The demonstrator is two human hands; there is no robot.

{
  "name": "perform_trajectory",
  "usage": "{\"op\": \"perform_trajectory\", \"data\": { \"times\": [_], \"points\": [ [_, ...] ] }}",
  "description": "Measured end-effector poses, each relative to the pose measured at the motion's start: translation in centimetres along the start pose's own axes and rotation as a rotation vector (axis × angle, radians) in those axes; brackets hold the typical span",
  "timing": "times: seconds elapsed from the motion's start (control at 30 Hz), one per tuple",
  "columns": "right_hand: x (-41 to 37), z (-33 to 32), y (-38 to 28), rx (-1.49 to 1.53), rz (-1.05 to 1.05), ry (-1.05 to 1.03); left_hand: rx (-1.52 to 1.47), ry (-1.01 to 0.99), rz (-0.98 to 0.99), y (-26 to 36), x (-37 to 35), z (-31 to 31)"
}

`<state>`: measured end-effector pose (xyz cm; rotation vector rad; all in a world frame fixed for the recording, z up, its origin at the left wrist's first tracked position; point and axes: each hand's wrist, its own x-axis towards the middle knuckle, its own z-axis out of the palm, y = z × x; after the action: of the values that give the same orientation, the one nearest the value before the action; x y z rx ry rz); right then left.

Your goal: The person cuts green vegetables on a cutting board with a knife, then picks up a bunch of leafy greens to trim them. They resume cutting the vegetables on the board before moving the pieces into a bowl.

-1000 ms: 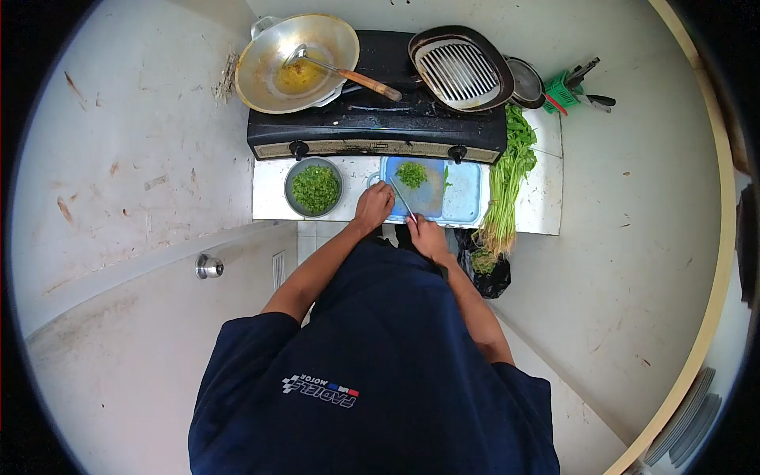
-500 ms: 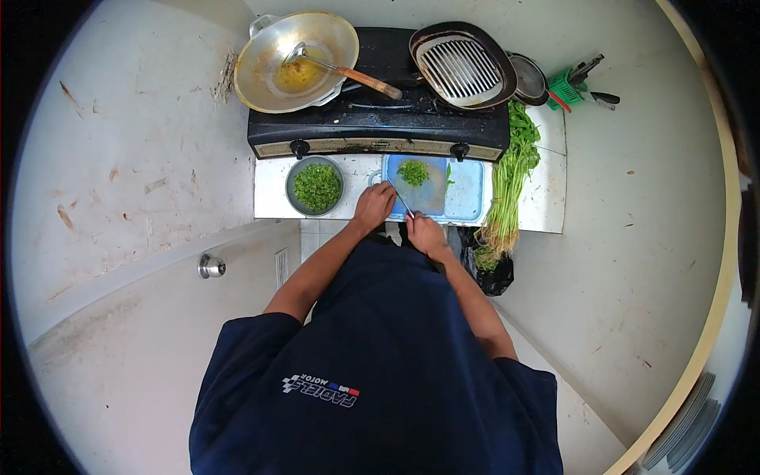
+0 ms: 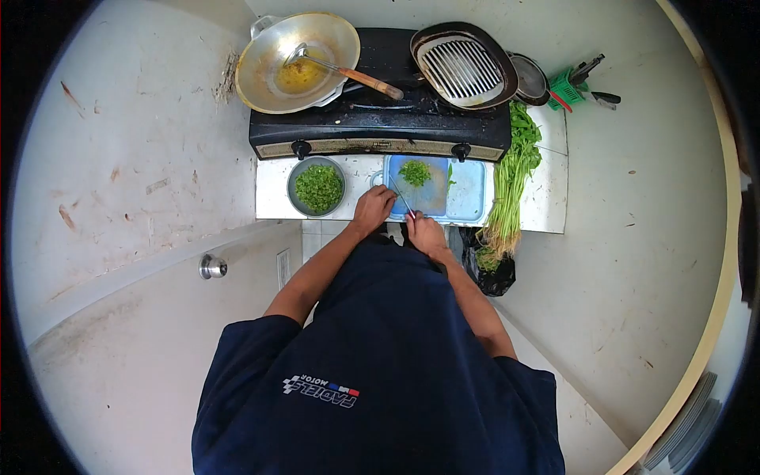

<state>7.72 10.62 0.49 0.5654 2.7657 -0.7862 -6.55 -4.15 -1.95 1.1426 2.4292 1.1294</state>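
My right hand (image 3: 428, 235) is closed around the handle of a knife (image 3: 404, 200) at the front edge of a blue cutting board (image 3: 467, 190). The blade slants up and left across the board. My left hand (image 3: 375, 208) rests at the board's left edge with its fingers bent together beside the blade. Whatever those fingers pinch is hidden. A small heap of chopped greens (image 3: 414, 172) lies on the board, behind the blade. To the left of my left hand stands a grey bowl (image 3: 341, 207) filled with chopped greens (image 3: 318, 187).
Behind the board is a black gas stove (image 3: 380, 131) carrying a wok (image 3: 261, 75) with a ladle (image 3: 370, 81) and a grill pan (image 3: 463, 71). Long-stemmed greens (image 3: 511, 174) hang over the counter's right front edge, above a black plastic bag (image 3: 499, 281). A green basket (image 3: 564, 91) holds knives.
The view has shifted very slightly. Both hands keep their places, and the knife's angle has changed only a little.
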Motion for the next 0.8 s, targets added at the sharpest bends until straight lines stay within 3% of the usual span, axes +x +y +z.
{"op": "perform_trajectory", "data": {
  "times": [0.8],
  "points": [
    [0.30, 0.71, 0.31, -0.009, -0.047, 0.042, 0.005, -0.011, -0.057, 0.05, 0.23, 0.01]
  ]
}}
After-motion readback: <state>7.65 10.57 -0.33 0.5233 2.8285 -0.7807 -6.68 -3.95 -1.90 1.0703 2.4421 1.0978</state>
